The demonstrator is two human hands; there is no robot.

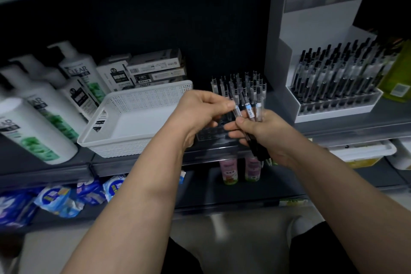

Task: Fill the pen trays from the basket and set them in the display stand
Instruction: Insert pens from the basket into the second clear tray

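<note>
Fingers (232,127) of the right hand (266,133) curl round a bundle of pens (252,113). The clear barrels stick up above the thumb and the black ends poke out below the palm; the pens overlap too much to count. The left hand (200,111) pinches the top of the pen at the bundle's left edge between thumb and forefinger, its other fingers tucked under and out of sight. Right behind both hands a dark pen tray (209,134) sits on the shelf (355,125), its front mostly hidden by the hands, with pens standing in its back rows. Just left of it lies the white basket (142,95), its near right corner covered by the left wrist. To the right stands the white display stand (311,35), holding a tray full of pens. Shampoo bottles (75,69) at far left are blurred, with the nearest cut off by the frame edge.
</note>
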